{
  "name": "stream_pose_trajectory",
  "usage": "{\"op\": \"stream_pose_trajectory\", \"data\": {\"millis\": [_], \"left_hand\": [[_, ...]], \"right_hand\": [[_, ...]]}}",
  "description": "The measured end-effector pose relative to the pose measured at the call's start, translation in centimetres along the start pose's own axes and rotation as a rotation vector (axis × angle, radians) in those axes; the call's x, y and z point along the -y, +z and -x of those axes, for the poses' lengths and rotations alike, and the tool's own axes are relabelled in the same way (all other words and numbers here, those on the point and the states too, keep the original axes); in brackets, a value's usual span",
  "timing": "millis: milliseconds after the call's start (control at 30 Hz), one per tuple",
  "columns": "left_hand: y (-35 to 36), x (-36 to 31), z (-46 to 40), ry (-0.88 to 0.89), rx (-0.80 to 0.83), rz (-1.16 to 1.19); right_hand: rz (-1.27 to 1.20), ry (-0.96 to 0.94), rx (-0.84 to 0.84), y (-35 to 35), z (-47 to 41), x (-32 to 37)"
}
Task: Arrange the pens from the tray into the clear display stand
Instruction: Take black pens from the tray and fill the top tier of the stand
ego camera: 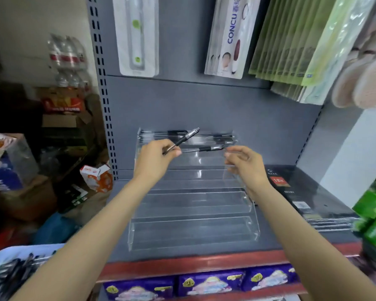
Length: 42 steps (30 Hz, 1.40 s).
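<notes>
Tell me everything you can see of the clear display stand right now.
The clear display stand is see-through plastic, stepped in tiers rising toward the back, on the grey shelf against the back panel. Pens lie only in its upper tiers; the lower ones look empty. The right hand is at its upper right edge; contact is unclear.

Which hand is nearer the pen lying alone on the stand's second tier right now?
Right. The right hand has its fingertips just off the right-hand end of the lone pen. The left hand sits beyond the other end, gripping another pen angled upward.
</notes>
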<state>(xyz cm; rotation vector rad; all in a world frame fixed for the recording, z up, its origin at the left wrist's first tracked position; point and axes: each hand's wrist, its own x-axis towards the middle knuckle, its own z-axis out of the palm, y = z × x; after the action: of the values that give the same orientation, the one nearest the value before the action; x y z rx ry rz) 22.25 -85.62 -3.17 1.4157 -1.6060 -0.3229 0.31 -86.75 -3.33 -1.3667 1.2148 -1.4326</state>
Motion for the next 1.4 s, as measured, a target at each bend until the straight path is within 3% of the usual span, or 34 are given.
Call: {"op": "stream_pose_trajectory", "data": {"millis": [133,333,500,700,933,1100,1300,1400], "left_hand": [[2.7,-0.6,-4.6,-0.024,-0.027,-0.022],[5.9,-1.6,-9.0,-0.065,0.000,-0.197],[7.3,-2.2,-11.5,-0.088,0.084,-0.373],[8.6,-3.0,-13.2,-0.120,0.165,-0.546],[8.7,-3.6,-14.1,-0.220,0.219,-0.596],[8.9,-4.0,-12.7,-0.003,0.154,-0.579],[9.8,-3.1,-12.7,0.178,0.340,-0.347],[10.1,-3.0,-13.1,0.226,0.330,-0.350]], "right_hand": [[0.212,-0.078,-0.069,-1.6,-4.4,-1.1],[0.478,-0.035,-0.085,-3.6,-9.6,-2.1],[0.495,0.049,0.034,-4.2,-12.2,-2.9],[0.453,0.015,0.141,-4.5,-13.1,-2.8],[0.459,-0.015,0.179,-4.8,-13.1,-2.8],[0.442,-0.020,0.182,-4.8,-12.8,-2.7],[0.456,-0.008,0.178,-4.8,-12.4,-2.4],[0.454,0.007,0.182,-4.9,-12.3,-2.3]]}}
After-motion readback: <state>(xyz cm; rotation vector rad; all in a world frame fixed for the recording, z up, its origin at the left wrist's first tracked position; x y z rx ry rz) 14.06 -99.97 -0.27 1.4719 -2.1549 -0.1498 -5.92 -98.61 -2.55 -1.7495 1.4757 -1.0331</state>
